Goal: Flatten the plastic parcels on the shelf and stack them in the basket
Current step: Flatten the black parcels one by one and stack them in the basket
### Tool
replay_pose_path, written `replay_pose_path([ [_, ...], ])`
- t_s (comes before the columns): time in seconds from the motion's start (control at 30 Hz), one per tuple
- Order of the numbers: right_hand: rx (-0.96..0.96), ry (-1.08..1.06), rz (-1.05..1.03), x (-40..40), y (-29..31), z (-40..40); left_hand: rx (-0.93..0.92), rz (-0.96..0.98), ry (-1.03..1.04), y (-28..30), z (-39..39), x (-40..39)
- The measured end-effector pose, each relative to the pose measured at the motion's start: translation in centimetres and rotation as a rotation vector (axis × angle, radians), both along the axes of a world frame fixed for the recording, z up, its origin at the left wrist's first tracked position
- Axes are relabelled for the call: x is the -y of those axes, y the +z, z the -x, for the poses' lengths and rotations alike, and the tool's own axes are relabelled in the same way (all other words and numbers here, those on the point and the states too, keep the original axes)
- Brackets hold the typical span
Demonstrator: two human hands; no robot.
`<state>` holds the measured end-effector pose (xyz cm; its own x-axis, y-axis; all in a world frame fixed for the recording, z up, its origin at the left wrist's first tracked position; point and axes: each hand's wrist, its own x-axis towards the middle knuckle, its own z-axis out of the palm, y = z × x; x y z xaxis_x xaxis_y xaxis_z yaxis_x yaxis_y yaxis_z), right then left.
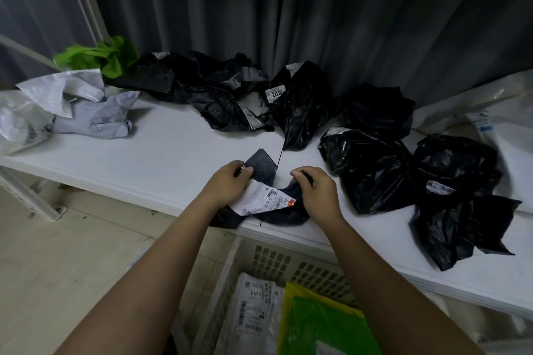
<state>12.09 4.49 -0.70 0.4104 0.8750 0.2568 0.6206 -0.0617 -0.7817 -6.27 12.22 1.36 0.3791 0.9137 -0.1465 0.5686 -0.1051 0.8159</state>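
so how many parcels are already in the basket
2 show: a white labelled parcel on the left and a green-and-yellow parcel on the right of the basket. The arms may hide more.

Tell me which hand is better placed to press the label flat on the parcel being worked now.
Left. The left hand grips the black parcel right at its white label; the right hand grips the far crumpled end.

Glossy crinkled black plastic parcels (372,170)
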Motion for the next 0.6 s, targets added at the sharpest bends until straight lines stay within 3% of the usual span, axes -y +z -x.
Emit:
replay_pose_path([
  [0.07,-0.008,0.014,-0.005,-0.2,0.2,-0.3,0.059,-0.034,0.020,-0.8,-0.7,-0.3],
  [0.2,-0.075,-0.199,-0.127,-0.5,0.8,-1.4,0.242,-0.009,0.323,-1.2,-0.4,-2.0],
  [0.37,-0.241,-0.406,-0.114,-1.3,1.2,-1.6,0.246,0.008,0.478,-1.9,0.5,-2.6],
  [0.43,-0.446,-0.436,-0.075,-1.8,1.0,-1.1,0.253,0.033,0.476,-2.3,0.6,-2.5],
  [0.53,-0.936,-0.337,0.098,-1.0,0.6,0.2,0.272,0.030,0.502,-2.7,0.8,-2.6],
  [0.6,-1.031,-0.238,0.198,-0.2,0.3,1.4,0.300,0.044,0.515,-2.5,0.8,-2.4],
])
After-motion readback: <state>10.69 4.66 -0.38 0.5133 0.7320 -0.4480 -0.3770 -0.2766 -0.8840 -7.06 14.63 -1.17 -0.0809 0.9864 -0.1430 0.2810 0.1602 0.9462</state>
